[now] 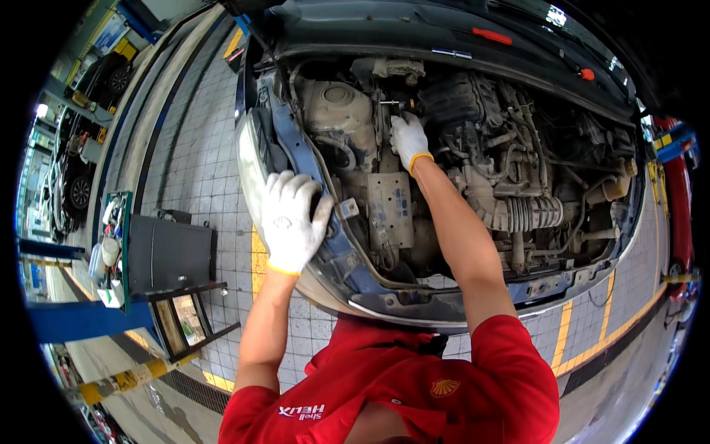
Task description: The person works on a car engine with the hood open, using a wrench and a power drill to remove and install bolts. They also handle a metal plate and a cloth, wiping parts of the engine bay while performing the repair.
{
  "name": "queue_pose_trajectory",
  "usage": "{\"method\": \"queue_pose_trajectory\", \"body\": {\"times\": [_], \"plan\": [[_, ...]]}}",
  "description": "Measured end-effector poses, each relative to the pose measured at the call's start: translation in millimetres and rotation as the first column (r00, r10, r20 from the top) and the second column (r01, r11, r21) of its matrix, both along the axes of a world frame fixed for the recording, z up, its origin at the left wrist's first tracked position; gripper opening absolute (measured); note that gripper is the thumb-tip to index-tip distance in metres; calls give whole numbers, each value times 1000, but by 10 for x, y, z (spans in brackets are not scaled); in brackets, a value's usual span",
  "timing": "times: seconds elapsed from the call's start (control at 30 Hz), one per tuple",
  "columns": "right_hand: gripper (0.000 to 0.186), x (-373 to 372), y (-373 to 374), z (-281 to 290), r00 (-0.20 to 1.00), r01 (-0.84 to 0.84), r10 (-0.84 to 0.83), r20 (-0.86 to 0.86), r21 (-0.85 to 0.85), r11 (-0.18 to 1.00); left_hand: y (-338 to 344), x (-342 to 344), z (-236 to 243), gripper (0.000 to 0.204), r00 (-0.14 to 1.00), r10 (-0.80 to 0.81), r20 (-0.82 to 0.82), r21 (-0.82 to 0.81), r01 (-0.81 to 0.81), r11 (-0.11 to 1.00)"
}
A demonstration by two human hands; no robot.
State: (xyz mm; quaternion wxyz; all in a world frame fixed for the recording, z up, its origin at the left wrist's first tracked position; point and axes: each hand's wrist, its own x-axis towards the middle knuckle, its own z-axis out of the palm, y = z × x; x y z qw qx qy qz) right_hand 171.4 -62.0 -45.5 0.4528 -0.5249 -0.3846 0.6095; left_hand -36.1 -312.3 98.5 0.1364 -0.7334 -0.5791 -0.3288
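In white gloves with yellow cuffs, my left hand [292,218] rests on the car's front fender and headlamp edge, fingers apart and lightly bent. My right hand [407,139] reaches into the engine bay [488,148], its fingers curled just below a short silver bar tool [392,103] with a dark end. What those fingers grip is hidden. Left of that hand are a dusty strut tower [333,107] and a flat metal bracket [388,207]; to its right are the engine, hoses and a ribbed intake duct [529,212].
A red-handled tool [492,35], a silver bar [451,53] and an orange item [586,74] lie along the car's upper edge. At left stand a grey tool cart [170,251], blue lift parts [96,320] and other cars [78,192]; a red vehicle [684,214] is at right.
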Motion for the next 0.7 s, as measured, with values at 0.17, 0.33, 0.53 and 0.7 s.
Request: {"method": "queue_pose_trajectory", "body": {"times": [0.17,0.33,0.53,0.7], "plan": [[58,-260,285,-4,978,181,-180,-103,-3,984,44,-77,-8,27,999,-7,52,-80,11,997],[46,-285,477,-159,977,146,-151,-153,-43,988,75,-122,80,31,996,-39,78,-148,50,988],[18,-60,612,472,997,17,0,72,-230,973,165,-193,22,40,983,-82,163,-171,110,979],[21,117,910,615,967,-182,82,-240,-430,885,208,-254,30,36,969,-117,219,-245,171,954]]}}
